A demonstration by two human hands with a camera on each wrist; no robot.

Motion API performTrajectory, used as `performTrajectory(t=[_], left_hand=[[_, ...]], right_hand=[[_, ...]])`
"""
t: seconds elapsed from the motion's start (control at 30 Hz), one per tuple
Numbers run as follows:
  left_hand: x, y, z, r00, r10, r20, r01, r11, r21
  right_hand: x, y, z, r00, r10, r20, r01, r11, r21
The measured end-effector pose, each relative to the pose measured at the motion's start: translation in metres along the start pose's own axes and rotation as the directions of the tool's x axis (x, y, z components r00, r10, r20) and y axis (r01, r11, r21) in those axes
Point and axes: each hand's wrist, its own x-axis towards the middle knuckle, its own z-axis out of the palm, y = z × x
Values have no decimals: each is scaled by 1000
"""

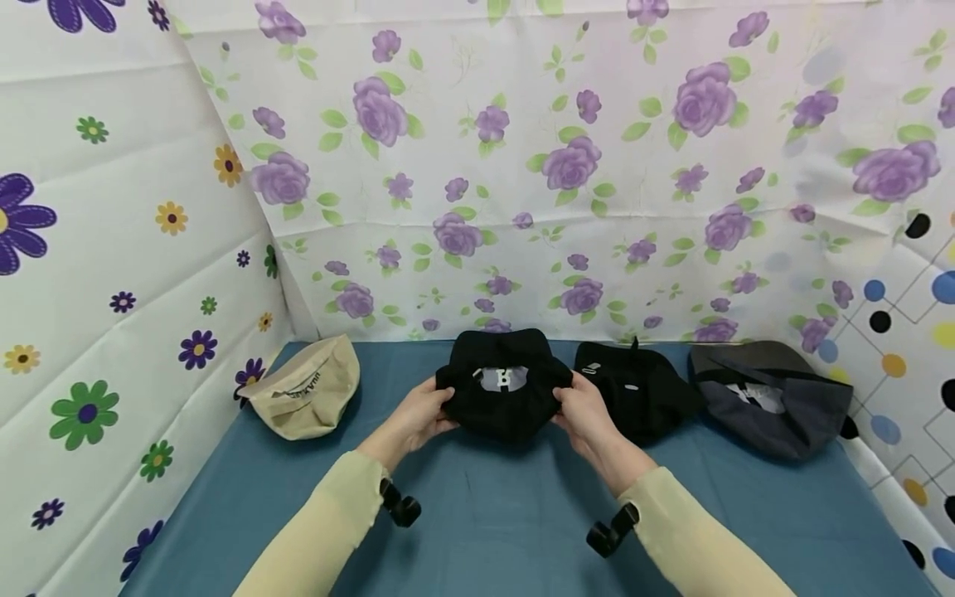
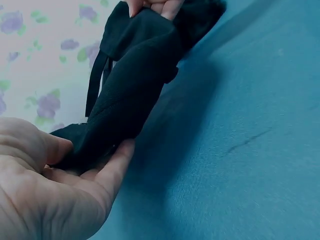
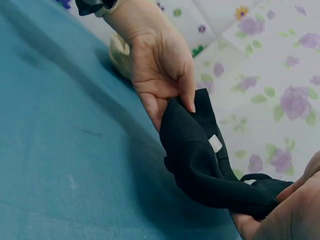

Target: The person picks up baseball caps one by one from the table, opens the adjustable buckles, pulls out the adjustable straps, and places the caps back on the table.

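A black cap [image 1: 503, 390] with a white label inside is held just above the blue tabletop [image 1: 492, 514], at the middle. My left hand [image 1: 433, 408] pinches its left side and my right hand [image 1: 570, 410] pinches its right side. In the left wrist view the left hand [image 2: 75, 170] has thumb and fingers closed on the cap's dark fabric [image 2: 135, 95], and the right hand's fingertips [image 2: 155, 6] show at the far end. The right wrist view shows the left hand [image 3: 165, 85] gripping the cap [image 3: 200, 160], with the right hand [image 3: 285, 215] at the bottom corner.
A beige cap [image 1: 306, 398] lies at the back left. A second black cap [image 1: 637, 394] and a grey cap [image 1: 768, 406] lie to the right of the held one. Floral sheets wall in the table on three sides.
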Motion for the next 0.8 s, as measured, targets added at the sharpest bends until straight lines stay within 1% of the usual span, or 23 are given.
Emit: performTrajectory(t=[0.13,0.2,0.3,0.43,0.5,0.57,0.63,0.7,0.77,0.8], left_hand=[[17,-2,5,999,-18,-36,17,1000,-3],[23,-4,8,999,-22,-29,22,1000,-12],[30,-6,14,1000,-27,-15,27,999,-18],[30,-8,7,999,-28,-43,27,1000,-14],[27,-7,3,999,-23,-48,23,1000,-1],[22,-6,0,999,-6,-33,7,1000,30],[16,-5,-3,1000,15,-6,-15,997,78],[8,-4,-5,999,50,18,-52,987,150],[-2,-2,-9,996,89,29,-93,969,227],[-7,-1,-11,994,108,24,-111,955,275]], right_hand=[[11,1,-1,999,20,-29,-21,999,-27],[15,2,-4,998,28,-48,-30,999,-46],[19,3,-8,998,31,-50,-34,997,-63],[17,2,-3,1000,18,3,-18,998,-64],[10,0,-4,999,-7,32,9,997,-75],[0,-4,-8,998,-36,57,43,992,-121],[-12,-8,-15,994,-71,77,86,975,-204],[-25,-11,-23,990,-106,90,129,942,-310],[-37,-14,-30,983,-148,107,180,888,-424],[-42,-15,-32,977,-174,124,213,855,-473]])
